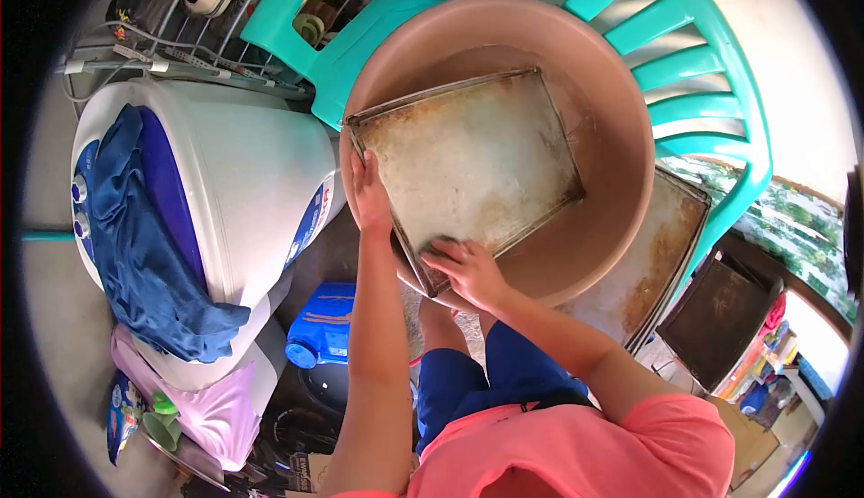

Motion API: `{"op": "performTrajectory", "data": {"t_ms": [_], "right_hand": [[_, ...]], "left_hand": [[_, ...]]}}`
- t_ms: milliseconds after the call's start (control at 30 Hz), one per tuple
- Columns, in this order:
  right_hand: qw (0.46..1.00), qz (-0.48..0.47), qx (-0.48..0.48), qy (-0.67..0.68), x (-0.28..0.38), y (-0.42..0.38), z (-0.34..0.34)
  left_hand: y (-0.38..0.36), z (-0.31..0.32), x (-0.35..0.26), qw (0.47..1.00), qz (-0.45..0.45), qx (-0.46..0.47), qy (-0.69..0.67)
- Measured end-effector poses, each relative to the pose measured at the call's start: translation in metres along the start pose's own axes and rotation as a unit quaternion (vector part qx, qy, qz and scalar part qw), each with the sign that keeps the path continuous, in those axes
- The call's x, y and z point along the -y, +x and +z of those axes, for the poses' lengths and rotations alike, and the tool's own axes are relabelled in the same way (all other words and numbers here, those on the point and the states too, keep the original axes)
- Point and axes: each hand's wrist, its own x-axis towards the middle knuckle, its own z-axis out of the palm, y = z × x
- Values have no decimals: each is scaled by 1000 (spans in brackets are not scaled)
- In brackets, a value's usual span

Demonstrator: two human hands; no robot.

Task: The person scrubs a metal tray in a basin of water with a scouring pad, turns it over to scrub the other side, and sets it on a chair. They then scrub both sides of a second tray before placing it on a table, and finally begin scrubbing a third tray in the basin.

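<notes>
A rectangular metal baking tray point(468, 156), stained brown along its edges, lies tilted in a big brown plastic basin point(621, 138). My left hand point(370, 194) grips the tray's left edge, fingers resting on the inner side and the thumb hidden. Low on the tray, near its front corner, my right hand point(468, 269) presses down with bent fingers. Something small and dark shows beneath those fingertips, but its kind is hidden. Some water appears to lie in the basin, behind the tray.
A green plastic chair point(679, 66) supports the basin. More stained trays point(639, 260) lean at the right, near a dark pan point(720, 309). On the left stands a white washing machine point(243, 156) draped with blue cloth point(135, 237). A blue jug point(324, 325) sits below.
</notes>
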Motion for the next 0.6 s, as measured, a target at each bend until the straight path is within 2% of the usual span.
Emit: {"op": "performTrajectory", "data": {"t_ms": [67, 167, 300, 433, 467, 567, 600], "right_hand": [[1000, -17, 2, 14, -17, -40, -4], [999, 2, 34, -17, -15, -39, -7], [1000, -11, 10, -19, 9, -21, -8], [996, 40, 38, -73, -25, -33, -22], [997, 28, 30, -68, -18, -33, -17], [999, -4, 25, -34, 37, -13, 1], [999, 7, 10, -35, 37, -18, 4]], "left_hand": [[0, 1, -3, 1000, 4, -12, 12], [2, -1, 8, 998, 27, -22, 49], [-3, 4, -5, 1000, -6, -6, 2], [0, -2, 1, 999, -32, -3, 43], [1, -1, 6, 998, -38, -11, 54], [-2, 1, -7, 999, 26, 18, 25], [0, -2, 2, 999, 0, 14, 46]]}}
